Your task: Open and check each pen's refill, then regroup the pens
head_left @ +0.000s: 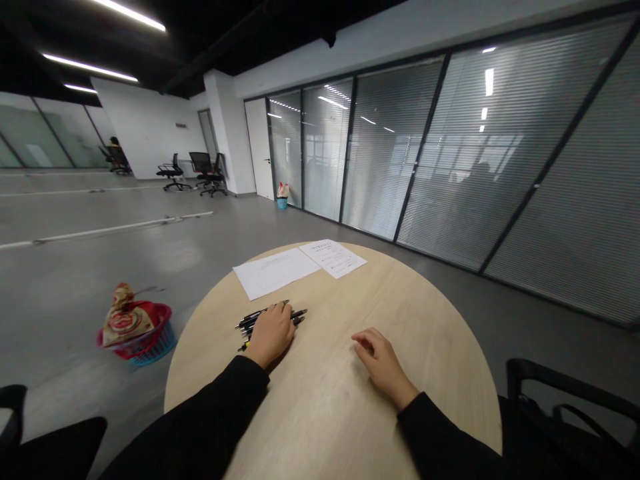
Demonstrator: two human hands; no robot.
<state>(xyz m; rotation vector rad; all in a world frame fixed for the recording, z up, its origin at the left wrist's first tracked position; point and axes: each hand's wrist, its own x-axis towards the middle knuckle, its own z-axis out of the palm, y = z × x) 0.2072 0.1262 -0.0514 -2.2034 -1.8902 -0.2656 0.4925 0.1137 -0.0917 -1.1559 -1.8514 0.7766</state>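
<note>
On a round light-wood table [410,313], my left hand [273,333] lies palm down over a small bunch of black pens [296,315], its fingers curled on top of them; the pen ends stick out on both sides of the hand. To the right of it my right hand [383,363] rests on the bare tabletop with its fingers loosely bent and nothing in them. Both arms wear black sleeves. Two white printed sheets [277,271] [334,257] lie side by side at the far edge of the table.
A red basket [143,337] lined with a printed bag stands on the grey floor to the left. Black chair arms [560,383] sit at the lower right and lower left. Glass partitions with blinds run along the right; office chairs [207,172] stand far back.
</note>
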